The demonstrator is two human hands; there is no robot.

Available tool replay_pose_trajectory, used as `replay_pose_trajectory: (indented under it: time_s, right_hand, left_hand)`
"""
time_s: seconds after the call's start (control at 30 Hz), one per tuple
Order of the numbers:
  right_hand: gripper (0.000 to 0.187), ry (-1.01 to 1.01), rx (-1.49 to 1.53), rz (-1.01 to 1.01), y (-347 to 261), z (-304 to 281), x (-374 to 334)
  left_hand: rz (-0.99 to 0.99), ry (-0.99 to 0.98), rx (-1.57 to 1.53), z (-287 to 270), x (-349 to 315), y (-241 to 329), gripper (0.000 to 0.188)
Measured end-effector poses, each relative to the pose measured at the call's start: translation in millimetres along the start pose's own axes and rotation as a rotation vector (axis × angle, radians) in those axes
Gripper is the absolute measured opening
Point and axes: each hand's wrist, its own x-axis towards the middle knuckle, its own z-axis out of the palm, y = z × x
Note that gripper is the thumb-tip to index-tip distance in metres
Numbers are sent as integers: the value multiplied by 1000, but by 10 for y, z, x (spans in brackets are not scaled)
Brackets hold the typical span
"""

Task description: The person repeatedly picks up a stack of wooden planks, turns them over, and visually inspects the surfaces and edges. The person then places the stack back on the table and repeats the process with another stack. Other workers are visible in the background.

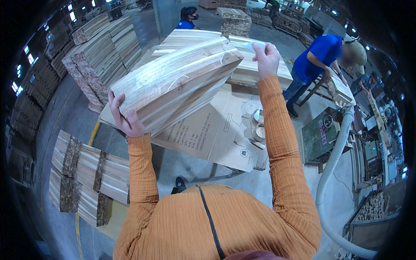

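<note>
Wooden panel (pixel 177 82) cream, brown-striped; sleeves (pixel 281 130) orange.

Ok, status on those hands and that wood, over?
Left hand gripping tilted, striped wooden panel. Right hand pinching small pale object, kind unclear. Flattened cardboard beneath; other panels close behind.

Open room lies over the cardboard (pixel 212 130); the tilted wood panel (pixel 173 80) blocks the left, small containers (pixel 259 133) the right, boards (pixel 260 69) far.

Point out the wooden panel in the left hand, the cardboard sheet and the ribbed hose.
Wooden panel (pixel 151 80): head view, on its upper face.
Cardboard sheet (pixel 220 139): head view, on its brown face.
Ribbed hose (pixel 321 197): head view, on its curved middle.
</note>
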Motion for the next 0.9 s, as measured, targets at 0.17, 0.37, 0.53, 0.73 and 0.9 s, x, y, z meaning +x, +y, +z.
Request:
replay_pose_trajectory:
  time_s: [0.17, 0.37, 0.53, 0.73, 0.9]
  right_hand:
    - [20, -14, 186, 76, -49, -121, -256]
    - [20, -51, 153, 42, -84, -127, -389]
    - [21, -61, 106, 27, -64, -133, -422]
    - [22, -70, 121, 29, -69, -116, -419]
    - [20, -74, 103, 20, -83, -79, -405]
  left_hand:
    - [-5, 7, -14, 16, 10, -20, 47]
    - [-29, 15, -29, 38, 40, 5, 45]
    - [2, -14, 5, 19, 44, -46, 43]
    - [-29, 8, -31, 39, 61, -51, 42]
    - [-15, 20, -34, 56, 78, -28, 43]
